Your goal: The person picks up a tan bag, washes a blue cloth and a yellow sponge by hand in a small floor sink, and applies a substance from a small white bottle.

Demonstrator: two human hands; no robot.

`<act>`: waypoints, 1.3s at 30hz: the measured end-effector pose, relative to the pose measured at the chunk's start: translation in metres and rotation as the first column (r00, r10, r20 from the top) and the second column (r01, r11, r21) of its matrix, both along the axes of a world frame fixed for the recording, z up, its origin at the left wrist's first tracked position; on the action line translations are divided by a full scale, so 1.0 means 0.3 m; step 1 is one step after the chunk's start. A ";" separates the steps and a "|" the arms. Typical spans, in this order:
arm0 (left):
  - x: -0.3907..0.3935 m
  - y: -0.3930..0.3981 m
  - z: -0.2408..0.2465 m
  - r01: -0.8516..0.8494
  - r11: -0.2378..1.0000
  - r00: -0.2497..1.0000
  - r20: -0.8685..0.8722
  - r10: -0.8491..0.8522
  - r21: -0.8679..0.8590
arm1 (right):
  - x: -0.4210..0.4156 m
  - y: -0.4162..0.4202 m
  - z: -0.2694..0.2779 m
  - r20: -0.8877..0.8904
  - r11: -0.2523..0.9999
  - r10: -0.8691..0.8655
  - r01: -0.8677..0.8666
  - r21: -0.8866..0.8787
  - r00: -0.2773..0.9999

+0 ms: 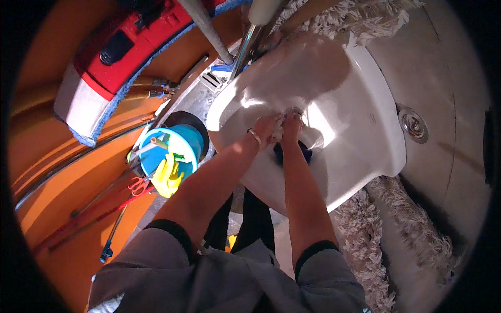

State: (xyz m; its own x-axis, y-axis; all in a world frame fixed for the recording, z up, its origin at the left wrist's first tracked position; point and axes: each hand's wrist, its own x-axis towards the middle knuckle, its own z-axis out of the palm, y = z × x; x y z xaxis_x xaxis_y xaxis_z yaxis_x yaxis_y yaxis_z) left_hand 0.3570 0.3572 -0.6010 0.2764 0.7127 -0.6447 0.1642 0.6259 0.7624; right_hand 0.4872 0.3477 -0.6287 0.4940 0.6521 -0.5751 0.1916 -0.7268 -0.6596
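Both hands are inside a white ceramic basin (364, 117). My left hand (267, 127), with a band at the wrist, is close beside my right hand, its fingers bent; whether it holds anything is unclear. My right hand (292, 123) reaches to a small shiny fitting or object (294, 111) near the basin's middle, and its grip is hard to make out. A dark cloth-like item (304, 152) lies in the basin beneath my right wrist and forearm.
To the left stands a blue bucket (191, 137) with yellow rubber gloves (166, 178) over its rim and red-handled scissors (138, 186) beside it. A red mop head with blue edging (129, 58) is at upper left. Shaggy mop strands (360, 234) hang right of the basin, below a round metal wall fitting (413, 124).
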 end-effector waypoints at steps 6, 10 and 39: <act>-0.005 0.095 0.011 -0.446 0.684 0.807 0.072 0.587 -0.577 | 0.000 -0.193 0.377 -0.587 0.986 0.041 -0.127 -0.106 0.808; 0.010 0.096 0.041 -0.447 0.647 0.739 0.152 0.656 -0.618 | 0.106 -0.267 0.254 0.155 0.759 0.520 -0.538 0.367 0.840; -0.007 0.082 0.018 -0.173 0.940 0.983 0.013 0.185 -0.294 | -0.027 -0.111 0.031 -0.302 0.993 0.101 -0.079 0.083 0.948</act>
State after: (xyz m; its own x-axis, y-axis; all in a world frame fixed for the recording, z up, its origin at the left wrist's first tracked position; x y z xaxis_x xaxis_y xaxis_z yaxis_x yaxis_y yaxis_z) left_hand 0.3550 0.3819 -0.5954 0.1910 0.5361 -0.8223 0.0023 0.8375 0.5465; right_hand 0.4792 0.3144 -0.6193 0.2391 0.7292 -0.6412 0.0357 -0.6665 -0.7447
